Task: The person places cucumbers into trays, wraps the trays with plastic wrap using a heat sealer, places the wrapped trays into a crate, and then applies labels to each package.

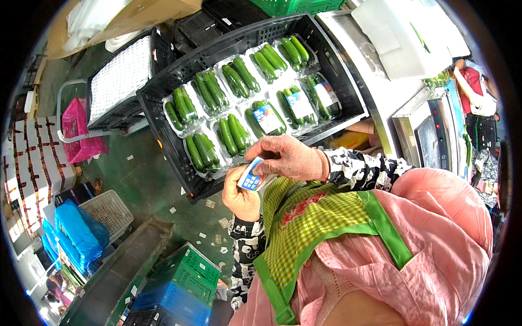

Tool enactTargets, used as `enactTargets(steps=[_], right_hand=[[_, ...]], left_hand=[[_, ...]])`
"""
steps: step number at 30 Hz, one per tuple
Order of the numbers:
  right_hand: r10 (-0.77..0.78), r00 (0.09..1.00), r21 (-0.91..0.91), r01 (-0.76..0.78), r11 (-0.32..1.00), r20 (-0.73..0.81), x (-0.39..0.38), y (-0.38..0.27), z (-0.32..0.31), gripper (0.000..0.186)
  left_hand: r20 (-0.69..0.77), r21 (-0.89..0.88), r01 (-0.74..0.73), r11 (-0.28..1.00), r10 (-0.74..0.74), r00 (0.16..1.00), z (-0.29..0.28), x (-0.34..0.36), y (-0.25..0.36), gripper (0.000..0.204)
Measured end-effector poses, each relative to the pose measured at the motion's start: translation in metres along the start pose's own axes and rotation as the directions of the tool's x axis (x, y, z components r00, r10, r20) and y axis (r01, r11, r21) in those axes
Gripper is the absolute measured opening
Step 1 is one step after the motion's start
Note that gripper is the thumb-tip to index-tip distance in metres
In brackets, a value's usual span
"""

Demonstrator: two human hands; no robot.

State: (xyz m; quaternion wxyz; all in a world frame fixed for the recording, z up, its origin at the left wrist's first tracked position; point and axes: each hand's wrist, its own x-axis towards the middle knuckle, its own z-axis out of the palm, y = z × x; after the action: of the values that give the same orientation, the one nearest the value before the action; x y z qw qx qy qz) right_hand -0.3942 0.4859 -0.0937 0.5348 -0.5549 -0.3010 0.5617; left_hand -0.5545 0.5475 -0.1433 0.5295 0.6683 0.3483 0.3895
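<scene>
My left hand point(242, 196) is closed around a small stack of blue and white labels point(250, 176), in front of the black crate's near edge. My right hand point(293, 157) reaches over from the right, its fingers bent and pinching at the top label. Below both hands stands a black plastic crate point(153, 120) holding two rows of clear-wrapped packs of green cucumbers point(238, 77). Three packs on the near right bear a label; one such label point(268, 118) lies across the cucumbers. The other packs show no label. My right fingertips are partly hidden behind the hand.
Left of the crate is another black crate point(155, 54) with white trays, beside a pink bag point(81, 130). A metal table point(399, 100) with a white bin point(405, 38) and a screened machine point(429, 136) stands right. Green and blue crates point(182, 285) stack at the lower left.
</scene>
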Motion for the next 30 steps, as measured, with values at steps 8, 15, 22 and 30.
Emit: enactTargets(steps=[8,15,22,30], right_hand=[[-0.007,0.999,0.008,0.007,1.0,0.054,0.004,0.002,0.006,0.013],[-0.103,0.972,-0.198,0.061,0.978,-0.211,0.057,0.039,-0.01,0.006],[-0.036,0.937,-0.31,-0.079,0.948,-0.348,0.146,0.123,-0.02,0.011],[-0.052,0.945,-0.905,-0.292,0.31,-0.323,0.146,0.106,0.004,0.049]], left_hand=[[-0.002,-0.03,0.089,0.996,-0.089,0.996,-0.007,-0.005,-0.01,0.017],[0.226,0.377,0.244,0.893,-0.344,0.911,-0.046,-0.047,-0.066,0.037],[0.212,0.597,0.185,0.78,-0.376,0.902,-0.089,-0.095,-0.068,0.004],[0.181,0.42,0.136,0.897,-0.23,0.956,-0.08,-0.082,-0.05,0.003]])
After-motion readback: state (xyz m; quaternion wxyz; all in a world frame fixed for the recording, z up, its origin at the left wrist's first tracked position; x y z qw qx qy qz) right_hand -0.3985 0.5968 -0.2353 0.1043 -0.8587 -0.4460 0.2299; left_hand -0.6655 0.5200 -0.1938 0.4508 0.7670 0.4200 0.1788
